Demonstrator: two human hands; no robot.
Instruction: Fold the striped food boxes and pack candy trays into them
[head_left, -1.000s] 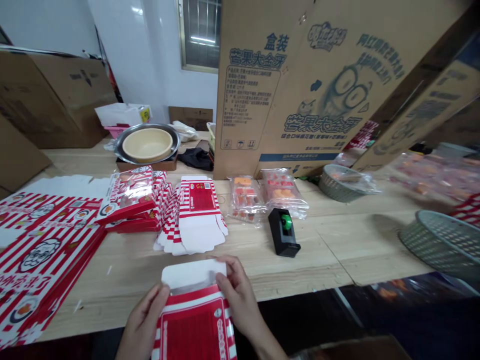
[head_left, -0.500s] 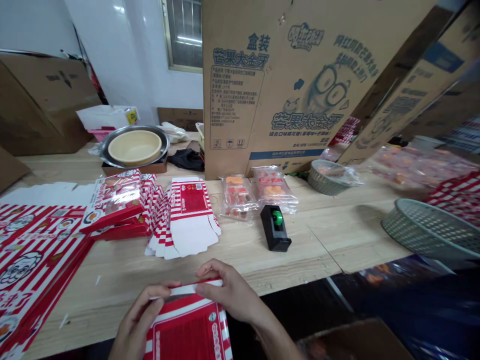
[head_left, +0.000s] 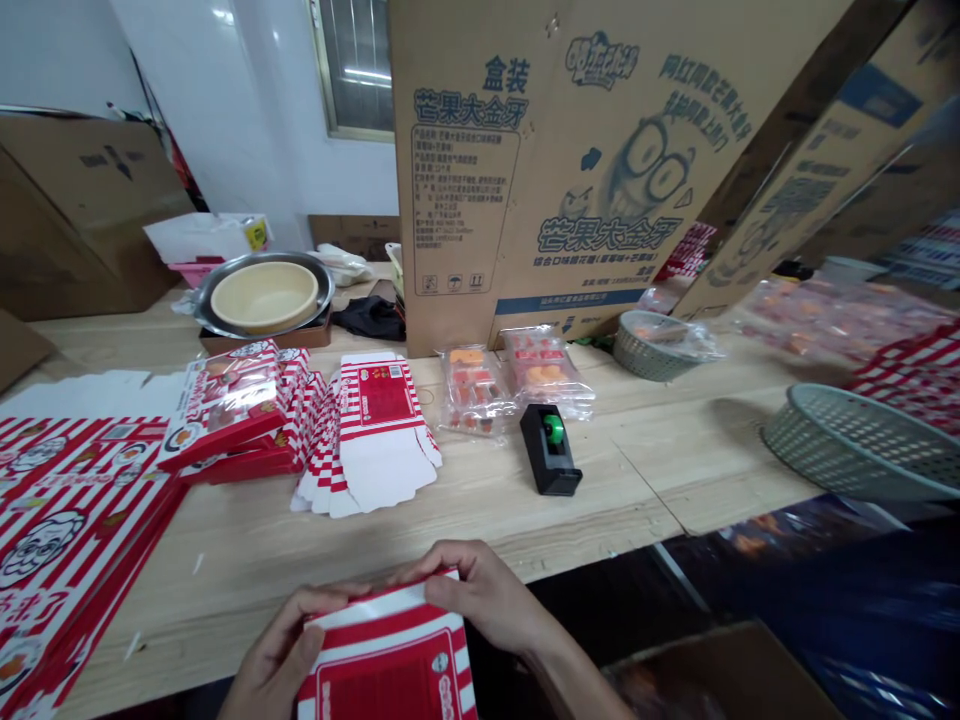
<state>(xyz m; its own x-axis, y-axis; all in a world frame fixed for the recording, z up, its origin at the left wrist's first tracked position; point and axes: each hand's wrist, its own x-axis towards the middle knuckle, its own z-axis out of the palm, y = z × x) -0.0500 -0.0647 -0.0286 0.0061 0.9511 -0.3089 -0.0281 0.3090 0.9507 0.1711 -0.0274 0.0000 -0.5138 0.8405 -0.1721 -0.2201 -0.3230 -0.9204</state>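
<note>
Between both hands is a red-and-white striped carton (head_left: 386, 655), held at the table's front edge with its end toward the table. My left hand (head_left: 289, 645) grips its left side, thumb on the printed face. At the top right corner my right hand (head_left: 484, 595) presses its thumb on the striped edge, fingers folded behind. Beyond them lies a fanned stack of flat cartons (head_left: 382, 430). A black tape dispenser (head_left: 551, 455) with a green core stands to the right of that stack.
Filled window boxes (head_left: 232, 400) lean in a pile, beside large striped sheets (head_left: 60, 540). Clear candy packs (head_left: 544, 370) rest before a big cardboard box (head_left: 540, 170). Green baskets (head_left: 862, 450) stand right; a cream bowl (head_left: 264, 297) sits in a metal basin at the back left.
The carton's open top edge is now folded closed under my fingers. My right hand has shifted slightly right, and the carton shows higher.
</note>
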